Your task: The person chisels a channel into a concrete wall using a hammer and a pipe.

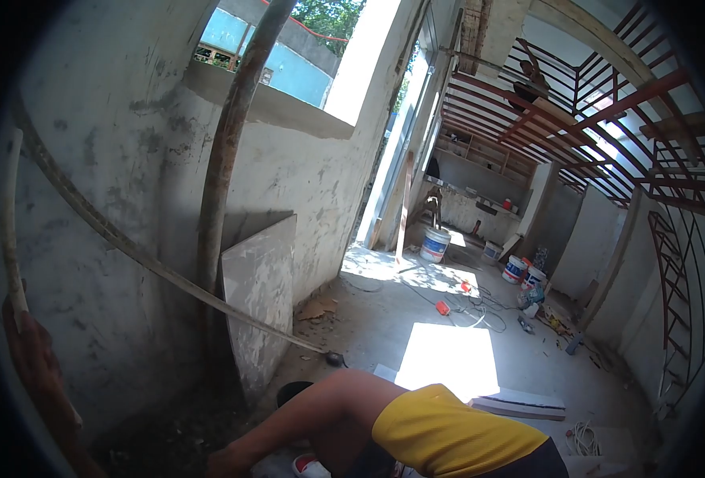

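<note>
At the left edge, my left hand (34,342) is raised in dim light, its fingers wrapped round the lower part of a pale stick (14,215). My right arm, in a yellow sleeve (456,426), bends at the elbow and reaches down to the lower left. Near the bottom edge, my right hand (226,460) is low over dark, rubble-strewn ground; its fingers are too hidden to read. A long thin strip (149,261) slants across the wall, its lower end near a small dark object (335,359). A grey board (261,295) leans against the wall.
A rusty pole (225,159) stands before the window wall. Buckets (435,244), cables (484,307) and tools lie across the floor. A flat panel (519,405) and a coiled white cord (581,438) are at right. One person (534,76) is up by the red metal frame (519,103).
</note>
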